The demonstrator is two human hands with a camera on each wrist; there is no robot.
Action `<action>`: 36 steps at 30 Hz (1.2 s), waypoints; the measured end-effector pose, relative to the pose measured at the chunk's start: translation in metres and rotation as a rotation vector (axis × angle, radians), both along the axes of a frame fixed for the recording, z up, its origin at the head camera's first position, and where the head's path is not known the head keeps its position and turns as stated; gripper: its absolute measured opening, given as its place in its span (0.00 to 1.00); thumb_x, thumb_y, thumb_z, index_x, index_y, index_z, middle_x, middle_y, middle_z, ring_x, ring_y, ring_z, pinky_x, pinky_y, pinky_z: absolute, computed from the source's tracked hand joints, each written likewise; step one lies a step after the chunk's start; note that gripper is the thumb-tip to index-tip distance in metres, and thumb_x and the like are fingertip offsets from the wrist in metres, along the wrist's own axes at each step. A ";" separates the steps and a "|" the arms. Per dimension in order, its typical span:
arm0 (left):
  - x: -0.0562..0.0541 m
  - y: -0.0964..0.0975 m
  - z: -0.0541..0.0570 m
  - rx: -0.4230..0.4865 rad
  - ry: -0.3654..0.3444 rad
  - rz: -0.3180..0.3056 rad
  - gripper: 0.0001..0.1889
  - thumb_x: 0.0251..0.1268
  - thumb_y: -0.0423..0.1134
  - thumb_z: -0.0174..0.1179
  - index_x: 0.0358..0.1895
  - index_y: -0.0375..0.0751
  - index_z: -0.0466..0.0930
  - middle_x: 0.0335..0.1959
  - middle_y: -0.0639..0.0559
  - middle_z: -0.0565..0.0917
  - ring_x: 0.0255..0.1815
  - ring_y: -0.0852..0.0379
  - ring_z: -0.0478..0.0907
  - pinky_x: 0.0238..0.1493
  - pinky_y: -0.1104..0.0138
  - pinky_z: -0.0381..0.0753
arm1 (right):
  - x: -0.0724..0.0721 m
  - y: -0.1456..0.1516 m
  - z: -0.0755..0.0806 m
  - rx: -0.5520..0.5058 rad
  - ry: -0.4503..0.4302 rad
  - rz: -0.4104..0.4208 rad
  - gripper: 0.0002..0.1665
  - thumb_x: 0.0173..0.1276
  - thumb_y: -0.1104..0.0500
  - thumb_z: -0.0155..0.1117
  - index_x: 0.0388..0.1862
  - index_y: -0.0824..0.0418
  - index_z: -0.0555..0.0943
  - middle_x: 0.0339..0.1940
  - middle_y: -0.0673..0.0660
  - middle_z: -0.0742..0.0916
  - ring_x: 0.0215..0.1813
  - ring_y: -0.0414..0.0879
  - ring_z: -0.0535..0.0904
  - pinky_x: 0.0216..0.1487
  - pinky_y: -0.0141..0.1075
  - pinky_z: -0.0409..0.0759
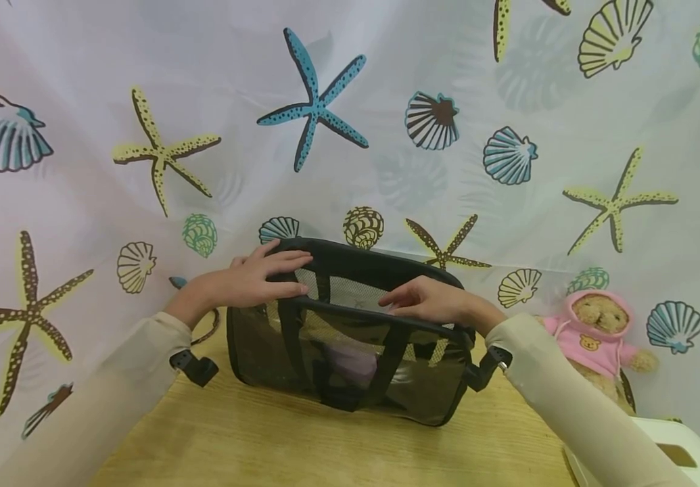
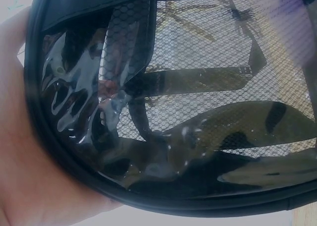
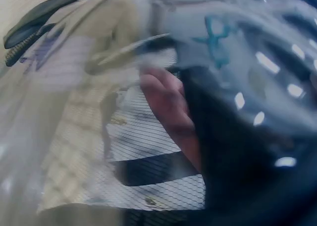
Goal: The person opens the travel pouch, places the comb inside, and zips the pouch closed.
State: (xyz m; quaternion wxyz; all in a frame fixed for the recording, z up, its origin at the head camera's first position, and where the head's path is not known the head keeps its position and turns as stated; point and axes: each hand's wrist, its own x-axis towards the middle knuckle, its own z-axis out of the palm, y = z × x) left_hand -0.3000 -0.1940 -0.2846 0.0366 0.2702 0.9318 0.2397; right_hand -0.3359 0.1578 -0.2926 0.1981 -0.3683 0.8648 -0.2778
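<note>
A black bag with see-through plastic, mesh panels and black straps stands on the wooden table, its top unzipped and gaping. My left hand lies over the left end of the opening, fingers stretched across it and thumb along the front rim. In the left wrist view, part of that hand shows beside the bag's rounded end. My right hand dips into the opening from the right, fingers loosely bent; its fingers show through the plastic. A purple item lies inside, blurred behind the front panel.
A teddy bear in a pink hoodie sits at the right against a curtain printed with starfish and shells. A white container stands at the lower right. Bare wooden table lies in front of the bag.
</note>
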 end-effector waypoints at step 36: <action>0.023 -0.020 -0.077 0.730 0.564 0.282 0.12 0.64 0.34 0.71 0.48 0.40 0.80 0.36 0.54 0.76 0.37 0.62 0.71 0.36 0.74 0.72 | 0.014 -0.127 0.094 0.078 0.201 0.018 0.13 0.78 0.52 0.62 0.50 0.59 0.86 0.37 0.57 0.89 0.32 0.50 0.86 0.37 0.37 0.87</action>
